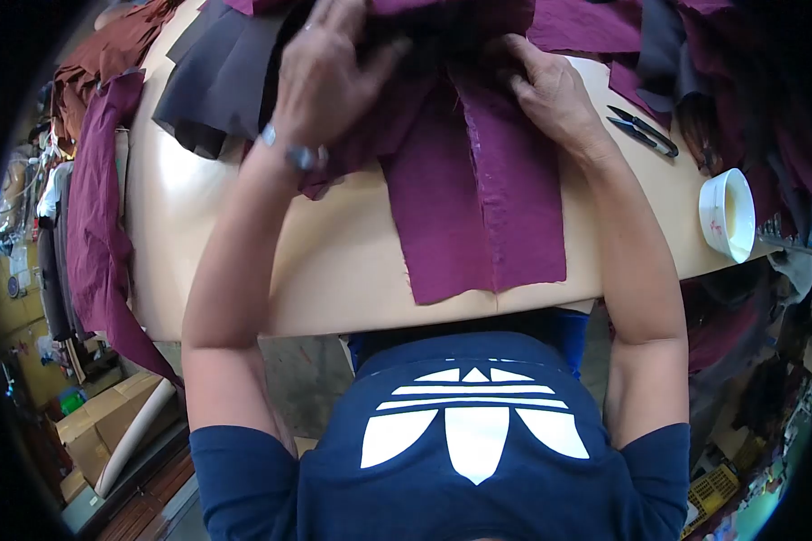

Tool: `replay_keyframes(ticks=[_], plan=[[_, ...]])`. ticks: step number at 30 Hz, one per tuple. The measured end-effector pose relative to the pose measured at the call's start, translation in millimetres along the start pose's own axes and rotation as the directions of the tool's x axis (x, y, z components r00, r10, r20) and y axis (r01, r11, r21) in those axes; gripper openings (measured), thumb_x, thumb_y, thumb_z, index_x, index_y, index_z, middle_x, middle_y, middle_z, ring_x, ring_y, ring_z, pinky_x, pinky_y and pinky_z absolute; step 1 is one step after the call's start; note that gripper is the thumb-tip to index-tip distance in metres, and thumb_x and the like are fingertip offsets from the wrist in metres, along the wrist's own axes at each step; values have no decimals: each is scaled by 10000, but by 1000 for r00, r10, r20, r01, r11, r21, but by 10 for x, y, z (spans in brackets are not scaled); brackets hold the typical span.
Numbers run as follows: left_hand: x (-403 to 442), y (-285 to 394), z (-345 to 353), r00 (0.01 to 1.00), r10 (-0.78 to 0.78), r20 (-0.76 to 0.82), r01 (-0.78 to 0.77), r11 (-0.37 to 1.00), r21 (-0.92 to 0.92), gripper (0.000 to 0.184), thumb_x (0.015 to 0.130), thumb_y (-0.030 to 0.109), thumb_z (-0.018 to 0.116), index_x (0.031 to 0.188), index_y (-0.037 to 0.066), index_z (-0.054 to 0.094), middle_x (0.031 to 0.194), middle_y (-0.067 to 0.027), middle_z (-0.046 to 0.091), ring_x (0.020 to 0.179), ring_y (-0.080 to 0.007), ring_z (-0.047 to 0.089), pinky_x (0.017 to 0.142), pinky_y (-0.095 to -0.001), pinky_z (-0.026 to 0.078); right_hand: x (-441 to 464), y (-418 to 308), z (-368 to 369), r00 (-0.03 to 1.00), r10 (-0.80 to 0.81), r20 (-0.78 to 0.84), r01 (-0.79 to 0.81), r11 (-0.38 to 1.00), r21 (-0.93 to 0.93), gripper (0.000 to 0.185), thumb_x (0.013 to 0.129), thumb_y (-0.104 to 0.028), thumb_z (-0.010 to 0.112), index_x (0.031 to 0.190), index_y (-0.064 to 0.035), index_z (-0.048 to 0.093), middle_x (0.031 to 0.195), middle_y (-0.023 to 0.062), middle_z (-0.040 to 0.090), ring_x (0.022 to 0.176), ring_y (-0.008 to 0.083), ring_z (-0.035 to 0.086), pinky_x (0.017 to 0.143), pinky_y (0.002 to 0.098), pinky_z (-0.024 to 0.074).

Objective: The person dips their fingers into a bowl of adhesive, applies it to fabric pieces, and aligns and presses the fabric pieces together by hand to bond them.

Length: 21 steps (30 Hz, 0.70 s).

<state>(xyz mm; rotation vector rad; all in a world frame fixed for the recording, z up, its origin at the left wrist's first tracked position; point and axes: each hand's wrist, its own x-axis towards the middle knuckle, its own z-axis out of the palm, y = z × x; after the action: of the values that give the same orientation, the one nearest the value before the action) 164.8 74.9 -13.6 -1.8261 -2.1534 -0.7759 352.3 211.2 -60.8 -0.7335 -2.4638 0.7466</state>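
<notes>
Purple cloth point(437, 207) with a seam down its middle lies on the tan table and reaches close to its front edge. At its upper right is my right hand point(550, 90), thumb and fingers closed at the dark and purple fabric; what exactly they pinch is too small to make out. My left hand point(325, 81), a watch at its wrist, is over dark fabric at the upper left, fingers spread and slightly blurred. Black material point(415, 54) lies between both hands.
Grey-black cloth pieces point(221, 86) lie on the table point(334, 261) at the left. Black thread snips point(642, 133) and a white bowl point(728, 216) are at the right. Purple cloth point(99, 216) hangs over the left edge; a cardboard box point(108, 433) stands below.
</notes>
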Motion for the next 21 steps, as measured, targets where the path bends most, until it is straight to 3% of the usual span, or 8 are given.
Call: replay_keyframes(ticks=[2,4,8,9,11,14,17,21], plan=[[-203,179,-20,923,379,-63,-383,918,-101,332,732,200,696,1017,87,570,906,-119,549,797,-265,552,749,-368,462,-13,-51,5,996,43,-80,-41,999,31,300,847,-107,526,1142,-57,519,966,170,636,931,327,603,814,359,450],[-428,232,43,931,348,109,-360,925,125,327,729,217,686,1004,89,562,950,-86,541,870,-250,559,694,-355,467,-102,-157,-13,988,102,-114,-101,995,12,314,851,-113,517,1161,-71,511,968,183,632,930,339,597,808,369,451],[-449,30,136,955,280,98,-270,957,-108,250,803,-22,536,1029,81,556,929,-118,551,840,-301,577,718,-375,481,-185,-294,-71,975,220,31,-214,966,-142,357,845,-123,521,1199,-89,487,967,198,628,920,366,584,807,396,446],[-425,1,102,959,238,153,-214,964,-158,286,796,-93,487,1019,74,554,936,-122,553,845,-303,581,720,-371,479,-160,-212,-81,989,148,-2,-147,979,-144,366,839,-123,527,1201,-91,484,959,185,631,916,362,585,806,402,444],[-330,-149,67,956,214,202,-192,974,-122,248,805,-52,493,1012,71,553,887,-152,584,838,-326,581,722,-390,468,-60,46,-78,998,1,-65,-11,988,-153,385,827,-124,540,1206,-95,478,945,158,636,908,352,587,804,413,439],[-221,-241,97,969,91,230,-63,990,-126,193,853,61,483,1036,69,542,896,-190,607,854,-359,575,756,-428,444,-18,62,14,967,-198,-159,99,872,-480,385,812,-122,550,1193,-109,493,913,113,633,875,313,596,779,414,432],[-222,-197,185,968,-42,249,48,999,-15,236,892,168,477,1097,63,524,967,-185,607,905,-371,565,789,-433,436,-11,16,76,961,-240,-137,101,767,-634,379,803,-105,546,1181,-124,515,913,82,613,838,270,598,741,389,427],[-178,-459,291,972,136,192,-122,989,-87,277,897,231,484,1118,71,527,955,-201,613,837,-362,585,753,-421,462,52,154,40,955,-267,-130,145,802,-580,351,787,-103,565,1137,-117,548,937,57,611,830,257,592,744,363,432]])
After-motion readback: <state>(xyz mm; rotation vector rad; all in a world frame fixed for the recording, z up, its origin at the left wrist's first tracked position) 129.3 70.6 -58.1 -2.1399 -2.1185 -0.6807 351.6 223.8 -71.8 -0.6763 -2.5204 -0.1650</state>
